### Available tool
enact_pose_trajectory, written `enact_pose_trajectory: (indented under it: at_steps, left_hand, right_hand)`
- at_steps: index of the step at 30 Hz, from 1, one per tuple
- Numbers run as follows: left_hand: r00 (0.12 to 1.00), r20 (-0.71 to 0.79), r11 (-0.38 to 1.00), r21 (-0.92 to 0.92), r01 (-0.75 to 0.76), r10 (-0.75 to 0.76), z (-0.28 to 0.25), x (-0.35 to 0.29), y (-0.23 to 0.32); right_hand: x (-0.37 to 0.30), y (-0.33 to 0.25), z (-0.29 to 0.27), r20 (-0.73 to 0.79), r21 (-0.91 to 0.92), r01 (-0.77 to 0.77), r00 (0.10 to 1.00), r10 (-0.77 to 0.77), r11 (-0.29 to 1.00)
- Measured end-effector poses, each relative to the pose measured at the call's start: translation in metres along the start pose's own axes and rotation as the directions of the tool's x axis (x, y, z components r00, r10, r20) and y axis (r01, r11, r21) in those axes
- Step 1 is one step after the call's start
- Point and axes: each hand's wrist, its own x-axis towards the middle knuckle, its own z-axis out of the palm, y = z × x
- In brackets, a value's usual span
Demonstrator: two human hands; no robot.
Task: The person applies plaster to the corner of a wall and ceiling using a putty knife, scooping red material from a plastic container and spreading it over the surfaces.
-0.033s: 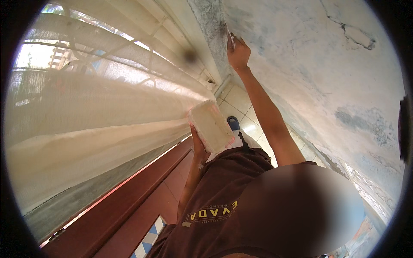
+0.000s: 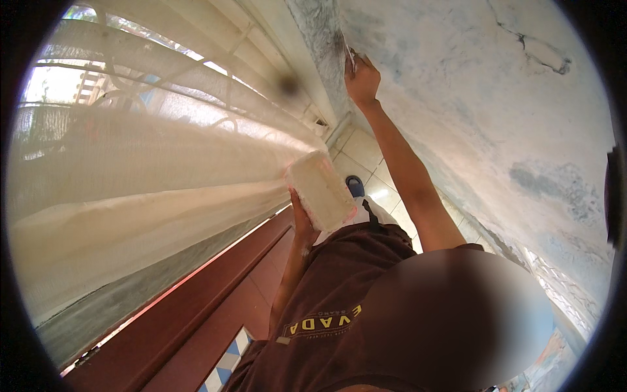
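My left hand is closed around the side of a white rectangular plastic tub with pink smears along its rim, held in front of my waist. A pale off-white layer covers the tub's inside. Up at the wall corner, my right hand is closed on a thin, pale tool, mostly hidden by the fingers, so its kind is unclear. The tool's end meets the rough grey strip at the edge of the patchy white wall.
Sheer cream curtains hang over a window along my left. Below them runs a reddish-brown ledge. Pale floor tiles and a dark slipper show beneath me. The wall on the right has a crack and grey stains.
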Motion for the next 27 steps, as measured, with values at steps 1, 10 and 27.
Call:
enact_pose_trajectory:
  at_steps: [1,10,27]
  left_hand:
    - [1.000,-0.006,1.000,0.001,0.008,-0.008,0.000,0.001,0.000]
    - [1.000,0.020,1.000,-0.014,-0.010,0.011,-0.006,0.000,0.001]
    - [0.997,-0.029,0.998,-0.021,-0.067,0.067,0.000,-0.005,0.003]
  right_hand:
    - [-0.001,0.003,0.001,-0.008,-0.021,0.003,1.000,-0.003,1.000]
    - [-0.002,-0.004,-0.002,-0.001,-0.055,-0.063,0.998,0.063,0.997]
    - [-0.005,-0.001,-0.007,-0.029,-0.022,-0.058,0.998,0.057,0.998]
